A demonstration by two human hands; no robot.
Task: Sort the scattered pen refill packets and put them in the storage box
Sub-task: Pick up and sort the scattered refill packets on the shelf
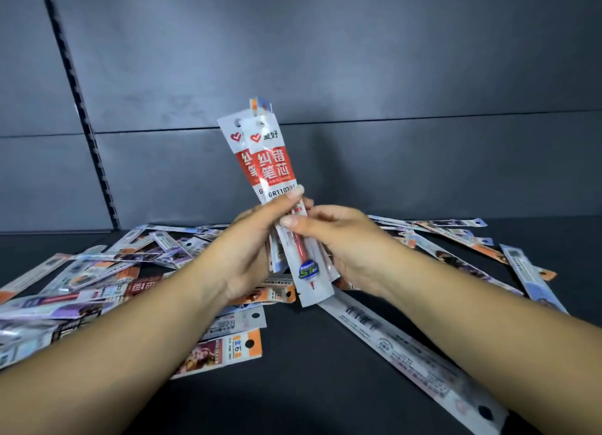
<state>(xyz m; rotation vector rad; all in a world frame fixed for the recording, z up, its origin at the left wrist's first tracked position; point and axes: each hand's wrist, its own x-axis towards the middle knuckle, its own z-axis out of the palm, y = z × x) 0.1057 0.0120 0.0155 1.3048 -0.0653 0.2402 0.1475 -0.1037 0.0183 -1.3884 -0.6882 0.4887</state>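
Observation:
A small upright bundle of red-and-white refill packets (pixel 272 164) stands in front of me, with a third orange-and-blue packet peeking out behind its top. My left hand (pixel 250 249) grips the bundle around its middle, thumb across the front. My right hand (pixel 332 236) pinches the same bundle from the right, thumb on the front packet. Many more refill packets (pixel 107 271) lie scattered flat on the dark shelf on both sides of my hands. No storage box is in view.
A long white packet (pixel 413 353) runs diagonally under my right forearm. An orange-ended packet (pixel 221 353) lies near the middle front. The dark shelf surface (pixel 309 385) ends at a grey back panel (pixel 358 76) with a slotted upright (pixel 81 108) at left.

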